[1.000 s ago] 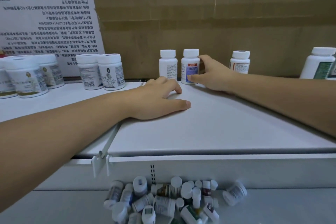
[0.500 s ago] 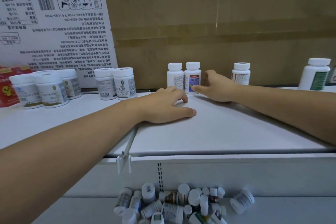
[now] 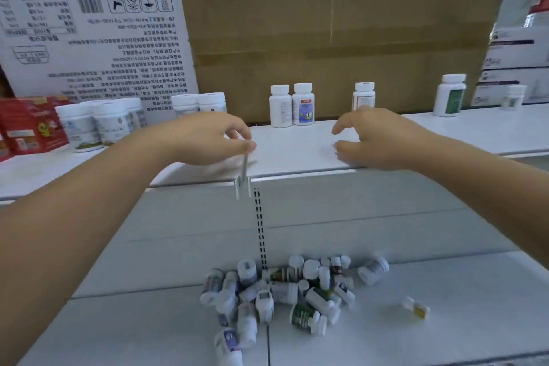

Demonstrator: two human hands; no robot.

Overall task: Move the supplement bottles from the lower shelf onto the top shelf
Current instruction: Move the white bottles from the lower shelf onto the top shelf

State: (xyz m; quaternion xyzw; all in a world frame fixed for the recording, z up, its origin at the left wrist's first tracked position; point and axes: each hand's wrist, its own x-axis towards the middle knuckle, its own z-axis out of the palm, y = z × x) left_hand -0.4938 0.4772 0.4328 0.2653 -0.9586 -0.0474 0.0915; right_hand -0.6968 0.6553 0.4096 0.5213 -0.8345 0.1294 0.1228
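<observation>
Risks toppling the two upright white plastic bottles (image 3: 303, 105) on the white top shelf (image 3: 297, 150) by carelessly sweeping the empty, slack-fingered left hand (image 3: 205, 140) or right hand (image 3: 383, 140).

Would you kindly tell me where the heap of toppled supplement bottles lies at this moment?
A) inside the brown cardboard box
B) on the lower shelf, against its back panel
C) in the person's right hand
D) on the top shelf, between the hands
B: the heap of toppled bottles lies on the lower shelf, well below the top shelf, and neither the left hand nor the right hand holds a bottle.
</observation>
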